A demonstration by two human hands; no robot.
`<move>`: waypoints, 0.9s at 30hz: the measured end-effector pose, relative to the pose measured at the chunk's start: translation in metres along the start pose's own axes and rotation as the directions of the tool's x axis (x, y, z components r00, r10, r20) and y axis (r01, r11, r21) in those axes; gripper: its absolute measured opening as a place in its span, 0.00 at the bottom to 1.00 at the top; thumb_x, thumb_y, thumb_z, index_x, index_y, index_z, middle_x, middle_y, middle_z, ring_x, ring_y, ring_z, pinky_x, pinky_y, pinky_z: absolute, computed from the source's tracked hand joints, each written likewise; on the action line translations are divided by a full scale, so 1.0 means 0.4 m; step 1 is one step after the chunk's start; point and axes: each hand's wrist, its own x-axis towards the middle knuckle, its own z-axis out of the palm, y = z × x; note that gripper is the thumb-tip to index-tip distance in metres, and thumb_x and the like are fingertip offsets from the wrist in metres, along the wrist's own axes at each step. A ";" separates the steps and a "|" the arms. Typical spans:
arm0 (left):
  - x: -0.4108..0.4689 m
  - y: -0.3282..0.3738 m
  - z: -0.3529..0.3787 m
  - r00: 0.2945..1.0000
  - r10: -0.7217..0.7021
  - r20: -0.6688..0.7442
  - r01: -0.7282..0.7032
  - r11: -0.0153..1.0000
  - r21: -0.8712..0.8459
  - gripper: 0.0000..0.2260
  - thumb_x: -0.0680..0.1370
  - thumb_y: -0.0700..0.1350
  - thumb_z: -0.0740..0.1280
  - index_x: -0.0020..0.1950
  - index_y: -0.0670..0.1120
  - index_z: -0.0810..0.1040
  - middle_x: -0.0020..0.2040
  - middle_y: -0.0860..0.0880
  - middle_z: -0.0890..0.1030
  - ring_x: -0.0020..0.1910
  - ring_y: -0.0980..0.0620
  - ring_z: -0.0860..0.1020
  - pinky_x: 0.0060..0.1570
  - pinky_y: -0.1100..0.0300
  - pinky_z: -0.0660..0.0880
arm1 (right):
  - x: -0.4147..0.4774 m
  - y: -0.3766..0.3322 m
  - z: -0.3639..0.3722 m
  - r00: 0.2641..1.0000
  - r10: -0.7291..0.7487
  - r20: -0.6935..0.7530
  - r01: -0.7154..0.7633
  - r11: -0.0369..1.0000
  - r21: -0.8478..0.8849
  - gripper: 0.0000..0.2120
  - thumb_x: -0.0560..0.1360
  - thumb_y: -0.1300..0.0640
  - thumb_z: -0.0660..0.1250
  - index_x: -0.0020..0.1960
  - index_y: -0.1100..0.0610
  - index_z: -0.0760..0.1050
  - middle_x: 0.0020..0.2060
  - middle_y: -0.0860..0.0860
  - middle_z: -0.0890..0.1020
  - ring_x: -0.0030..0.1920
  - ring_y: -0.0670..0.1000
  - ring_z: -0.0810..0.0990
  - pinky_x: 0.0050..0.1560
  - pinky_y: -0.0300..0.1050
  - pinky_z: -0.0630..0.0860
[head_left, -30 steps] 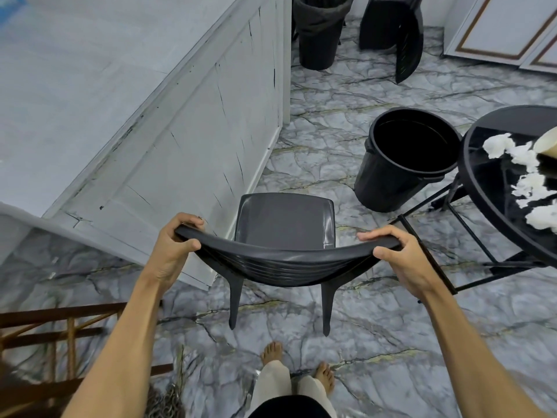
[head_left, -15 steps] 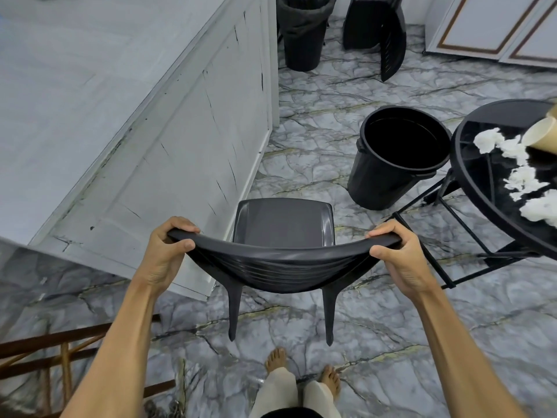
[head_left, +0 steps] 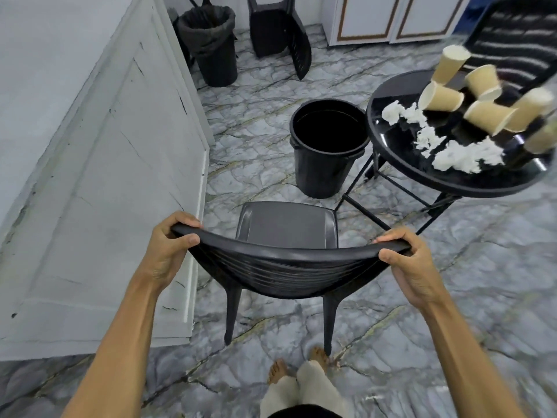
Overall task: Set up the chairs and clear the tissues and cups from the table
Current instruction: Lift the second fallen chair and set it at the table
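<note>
A dark grey plastic chair (head_left: 287,227) stands upright in front of me, seat facing away. My left hand (head_left: 167,251) grips the left end of its backrest top and my right hand (head_left: 410,263) grips the right end. To the right is a round black glass table (head_left: 401,164) carrying several crumpled white tissues (head_left: 464,155) and several tan paper cups (head_left: 441,98), most lying on their sides. Another black chair (head_left: 280,28) leans tipped over at the back. A further slatted black chair (head_left: 518,34) stands behind the table.
An open black bin (head_left: 327,146) stands between the chair and the table. A second bin with a liner (head_left: 211,43) sits at the back. A white cracked panel wall (head_left: 105,182) runs along the left. White cabinet doors (head_left: 391,19) close the far side. My bare feet (head_left: 298,366) stand on marble floor.
The chair in my hands has shifted slightly forward and right toward the table. My view has swung right, so more of the table, the cups and the slatted chair show.
</note>
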 end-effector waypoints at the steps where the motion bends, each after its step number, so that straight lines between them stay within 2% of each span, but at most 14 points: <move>1: 0.022 0.001 0.026 1.000 -0.002 0.027 0.002 1.000 -0.001 0.19 0.55 0.54 0.83 0.38 0.48 0.81 0.40 0.49 0.79 0.41 0.54 0.77 0.42 0.66 0.74 | -0.011 -0.005 -0.021 0.999 -0.008 -0.036 0.008 1.000 0.008 0.21 0.52 0.45 0.84 0.38 0.52 0.81 0.36 0.48 0.81 0.39 0.48 0.80 0.43 0.39 0.78; 9: 0.187 -0.019 0.248 0.970 -0.053 0.236 0.055 0.998 -0.003 0.19 0.54 0.55 0.84 0.38 0.50 0.82 0.38 0.52 0.81 0.40 0.56 0.78 0.41 0.66 0.75 | -0.078 -0.055 -0.190 0.961 -0.030 -0.273 0.032 0.999 0.004 0.20 0.51 0.44 0.84 0.36 0.52 0.82 0.36 0.48 0.81 0.38 0.48 0.79 0.42 0.38 0.77; 10: 0.203 -0.026 0.271 0.965 -0.060 0.257 0.062 0.998 -0.001 0.19 0.54 0.55 0.84 0.38 0.49 0.82 0.38 0.52 0.81 0.40 0.56 0.78 0.41 0.66 0.75 | -0.086 -0.061 -0.206 0.956 -0.028 -0.292 0.031 1.000 0.005 0.17 0.54 0.46 0.84 0.37 0.52 0.82 0.36 0.48 0.81 0.38 0.48 0.79 0.42 0.39 0.77; 12: 0.237 -0.038 0.315 0.953 -0.073 0.295 0.076 0.997 0.002 0.19 0.55 0.55 0.84 0.38 0.48 0.82 0.39 0.51 0.80 0.40 0.55 0.78 0.40 0.65 0.75 | -0.095 -0.074 -0.235 0.948 -0.037 -0.316 0.046 0.999 0.021 0.06 0.62 0.57 0.78 0.36 0.52 0.82 0.35 0.48 0.80 0.38 0.48 0.79 0.42 0.41 0.76; 13: 0.254 -0.042 0.334 0.947 -0.083 0.311 0.085 0.996 0.009 0.19 0.55 0.54 0.84 0.38 0.48 0.82 0.39 0.51 0.80 0.40 0.55 0.78 0.40 0.65 0.75 | -0.098 -0.076 -0.248 0.939 -0.051 -0.341 0.061 0.998 0.018 0.07 0.63 0.63 0.73 0.36 0.52 0.82 0.34 0.48 0.81 0.37 0.48 0.79 0.42 0.40 0.76; 15: 0.290 -0.052 0.370 0.934 -0.103 0.343 0.102 0.995 0.021 0.18 0.55 0.53 0.84 0.38 0.48 0.82 0.39 0.51 0.80 0.39 0.55 0.78 0.39 0.65 0.75 | -0.102 -0.079 -0.271 0.926 -0.062 -0.373 0.074 0.997 0.019 0.11 0.63 0.67 0.70 0.35 0.52 0.82 0.34 0.48 0.81 0.37 0.47 0.80 0.40 0.37 0.76; 17: 0.325 -0.058 0.402 0.920 -0.116 0.375 0.117 0.993 0.020 0.17 0.56 0.50 0.83 0.38 0.48 0.82 0.39 0.50 0.79 0.39 0.55 0.78 0.39 0.65 0.75 | -0.100 -0.086 -0.285 0.914 -0.063 -0.401 0.086 0.995 0.040 0.11 0.63 0.68 0.70 0.35 0.52 0.82 0.33 0.48 0.81 0.36 0.47 0.80 0.39 0.36 0.77; 20: 0.386 -0.065 0.442 0.900 -0.127 0.418 0.126 0.992 0.030 0.19 0.55 0.53 0.84 0.38 0.48 0.81 0.39 0.50 0.79 0.40 0.54 0.77 0.40 0.65 0.75 | -0.094 -0.085 -0.307 0.891 -0.069 -0.449 0.090 0.996 0.026 0.12 0.63 0.69 0.74 0.36 0.52 0.81 0.33 0.49 0.81 0.36 0.47 0.80 0.40 0.37 0.77; 22: 0.428 -0.070 0.463 0.880 -0.138 0.455 0.138 0.990 0.033 0.20 0.54 0.54 0.84 0.38 0.48 0.81 0.39 0.50 0.80 0.40 0.53 0.78 0.41 0.64 0.76 | -0.086 -0.082 -0.313 0.877 -0.062 -0.476 0.089 0.996 0.033 0.10 0.62 0.65 0.77 0.36 0.53 0.81 0.33 0.48 0.81 0.36 0.47 0.80 0.40 0.38 0.76; 23: 0.449 -0.072 0.471 0.870 -0.142 0.472 0.143 0.989 0.034 0.19 0.54 0.54 0.84 0.38 0.49 0.81 0.38 0.50 0.80 0.39 0.53 0.78 0.41 0.64 0.76 | -0.080 -0.080 -0.312 0.868 -0.058 -0.494 0.086 0.996 0.035 0.11 0.59 0.60 0.81 0.36 0.53 0.81 0.34 0.48 0.81 0.36 0.47 0.79 0.40 0.38 0.76; 25: 0.493 -0.075 0.480 0.855 -0.146 0.497 0.149 0.988 0.034 0.19 0.54 0.54 0.84 0.37 0.49 0.81 0.38 0.51 0.80 0.39 0.54 0.78 0.41 0.64 0.76 | -0.066 -0.072 -0.306 0.843 -0.052 -0.535 0.071 0.997 0.016 0.20 0.52 0.47 0.84 0.37 0.52 0.81 0.35 0.49 0.80 0.37 0.49 0.79 0.40 0.38 0.76; 27: 0.536 -0.080 0.485 0.843 -0.157 0.515 0.162 0.986 0.036 0.20 0.54 0.54 0.84 0.37 0.49 0.81 0.38 0.50 0.79 0.39 0.54 0.78 0.40 0.64 0.76 | -0.049 -0.066 -0.295 0.818 -0.057 -0.572 0.072 0.997 0.003 0.23 0.49 0.42 0.84 0.37 0.52 0.81 0.35 0.50 0.80 0.38 0.51 0.78 0.40 0.39 0.76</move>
